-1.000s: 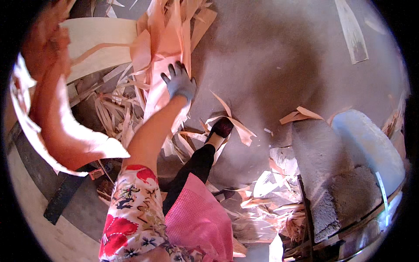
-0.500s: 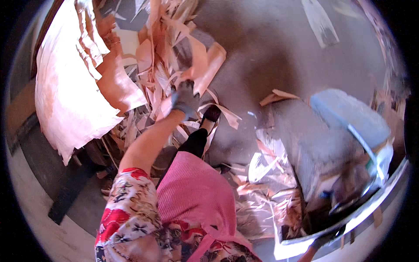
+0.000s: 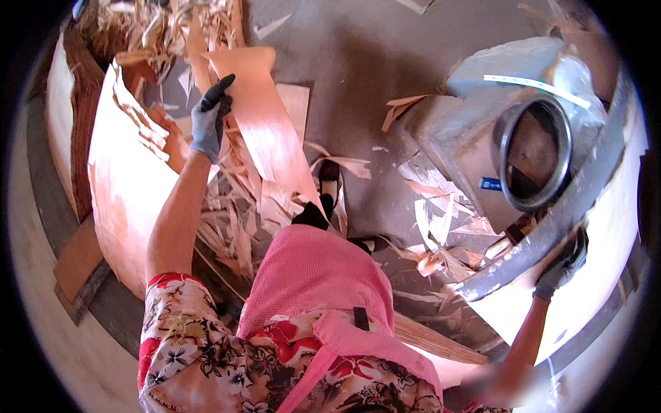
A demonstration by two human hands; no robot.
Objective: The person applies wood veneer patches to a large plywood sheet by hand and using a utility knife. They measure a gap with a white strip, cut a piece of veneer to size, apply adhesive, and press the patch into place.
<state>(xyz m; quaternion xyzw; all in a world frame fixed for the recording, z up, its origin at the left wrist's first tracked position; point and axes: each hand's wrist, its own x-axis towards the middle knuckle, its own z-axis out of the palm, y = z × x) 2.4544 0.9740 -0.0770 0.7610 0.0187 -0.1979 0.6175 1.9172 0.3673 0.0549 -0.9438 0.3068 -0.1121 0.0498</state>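
Observation:
My left hand [image 3: 211, 118], in a grey glove with dark fingers, is closed on the edge of a long, thin strip of peach-coloured wood veneer [image 3: 265, 134]. The strip slants down toward my foot. Far to the right, my gloved right hand [image 3: 562, 270] lies with fingers stretched out on a bright, pale sheet [image 3: 533, 313], beside a long grey edge [image 3: 544, 234]. It seems to hold nothing, though glare washes out the sheet. Below the left hand are several loose veneer scraps [image 3: 237, 234].
Large curved veneer sheets [image 3: 120, 199] stand at the left. Shavings [image 3: 165, 27] heap up at the far left. On the right are a round dark basin [image 3: 506, 155] and a pale blue wrapped bundle [image 3: 506, 62]. My shoe [image 3: 329, 172] stands among scraps.
My left hand has moved left and up and now grips a veneer strip. My right hand has risen from the lower edge onto the pale sheet. The view has shifted.

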